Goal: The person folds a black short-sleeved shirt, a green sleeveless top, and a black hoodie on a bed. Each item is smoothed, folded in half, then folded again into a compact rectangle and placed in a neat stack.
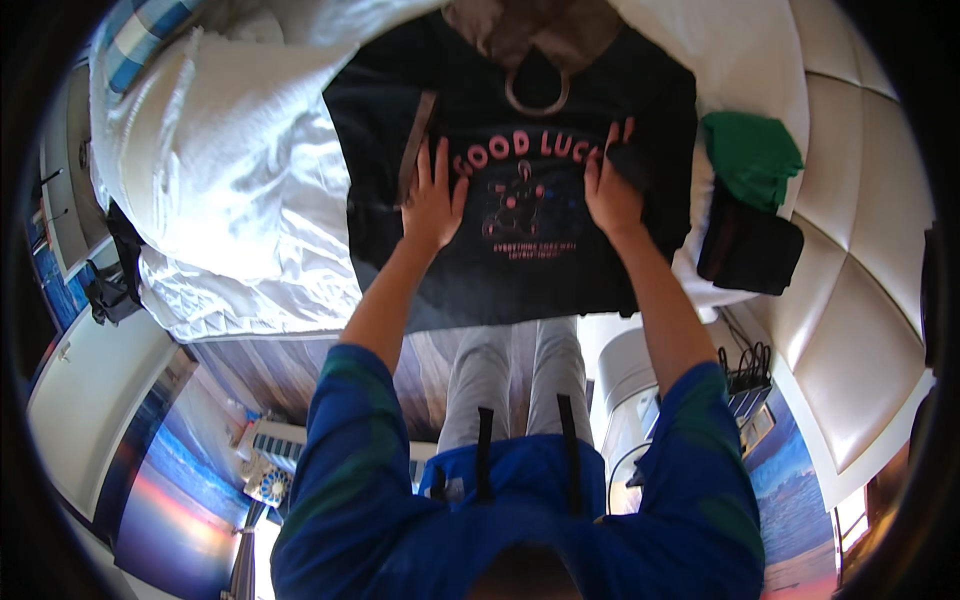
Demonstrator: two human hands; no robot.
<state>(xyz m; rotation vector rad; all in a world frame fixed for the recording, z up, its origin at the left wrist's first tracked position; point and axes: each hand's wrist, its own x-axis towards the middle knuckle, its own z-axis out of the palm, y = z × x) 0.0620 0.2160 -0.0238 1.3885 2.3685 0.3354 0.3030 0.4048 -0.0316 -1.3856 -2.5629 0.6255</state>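
Note:
A black hooded top (525, 289) lies spread on the bed before me, its brownish hood (534, 30) at the far end. Pink lettering and a small cartoon figure (517, 202) mark its front. My left hand (433, 206) rests on the cloth left of the print, fingers spread, beside a brownish strip (418, 142). On the right side of the print, my right hand (616, 202) touches the top. Dark cloth hides part of its fingers, so I cannot tell whether it grips a fold.
White bedding (247, 172) stretches to the left. A folded green cloth (754, 157) and a folded black cloth (750, 244) lie to the right, near a padded headboard (847, 330). A white rounded object (630, 364) stands beside my legs, below the bed's edge.

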